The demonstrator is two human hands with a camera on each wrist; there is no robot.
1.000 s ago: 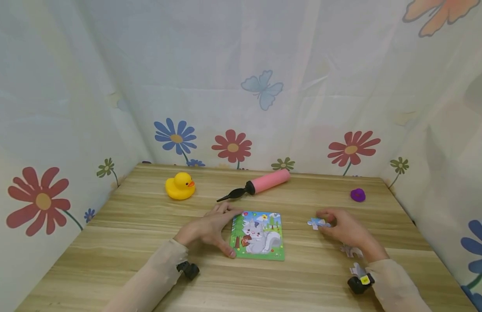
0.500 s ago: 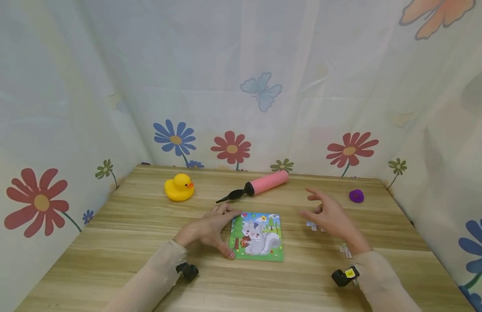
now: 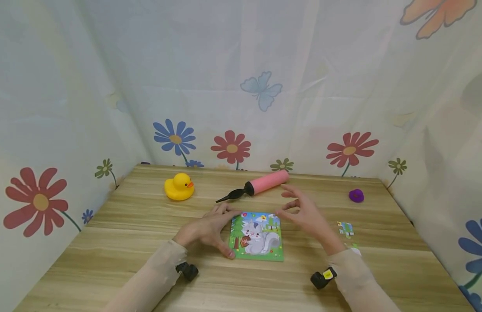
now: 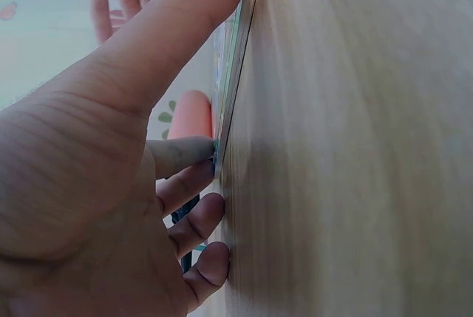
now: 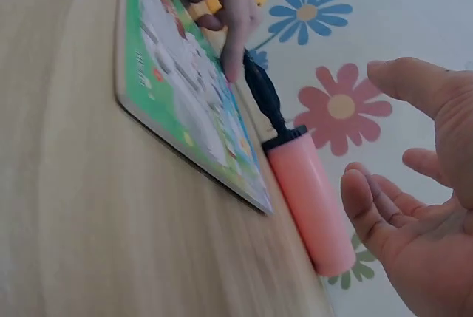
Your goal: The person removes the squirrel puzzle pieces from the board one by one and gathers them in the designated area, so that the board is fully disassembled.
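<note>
Puzzle board point(image 3: 257, 236) lies flat on the wooden table point(image 3: 139, 242), squirrel picture up, and I've got my left hand point(image 3: 210, 229) on its left edge. Thumb sits at the near left corner, fingertips point(image 4: 194, 153) butt against the far part of that same edge, fingers straight and spread, pressing, not curled round anything. Left wrist view shows the board edge-on: thin, rigid card, a low lip off the table.

My right hand point(image 3: 305, 213) hovers above the board's far right corner, not touching it. Fingers point(image 5: 369, 210) loose, slightly bent, well apart from the thumb, nothing between them.

Handling guess: light, stiff, won't flex much, but slides easily on this smooth wood, so my left fingers work as a stop. Fitted pieces could pop out if it tips. Best hold is by the outer edges, thumb on one side and fingers opposite, or fingertips flat on the frame; prying under the lip looks fiddly since it sits so flush.

Beyond my right fingertips, just past the board's far edge: pink pump point(image 3: 260, 184) with a black nozzle. Beyond my left fingertips, well apart: yellow rubber duck point(image 3: 179, 186). To the right of my right wrist: loose puzzle pieces point(image 3: 345, 229) on the table. Further out, same side: small purple object point(image 3: 356, 196), can't tell what.
</note>
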